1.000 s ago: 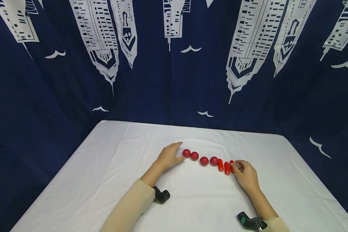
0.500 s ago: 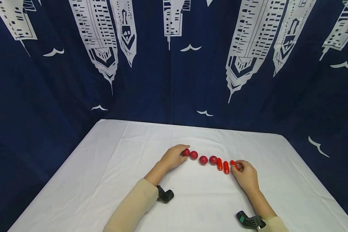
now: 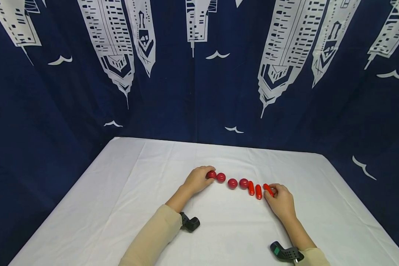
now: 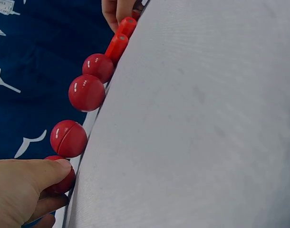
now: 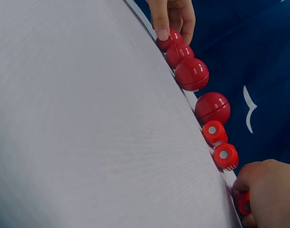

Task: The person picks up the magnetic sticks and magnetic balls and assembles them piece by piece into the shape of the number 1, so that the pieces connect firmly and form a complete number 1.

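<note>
Between the thumb and fingers of my left hand (image 3: 196,180) is a shiny red ball (image 3: 211,174), the leftmost of a row. Three more red balls (image 4: 69,138) follow it to the right, each with a fine seam around it. My right hand (image 3: 282,202) pinches a short bright-red rod (image 3: 268,189) at the row's right end; it slants, its far end to the left. Two similar rods (image 5: 226,156) lie between that hand and the balls, with a pale round disc on their near ends. My right fingers partly hide the held rod in the right wrist view.
A white cloth (image 3: 219,229) covers the table, lightly creased. Behind it hangs a dark blue curtain (image 3: 173,111) printed with white buildings and birds. Black camera mounts (image 3: 190,222) are strapped to both wrists, over beige sleeves.
My left hand has moved right onto the leftmost ball and now grips it. In my right hand the rod has turned to a slant and come away from the rod beside it.
</note>
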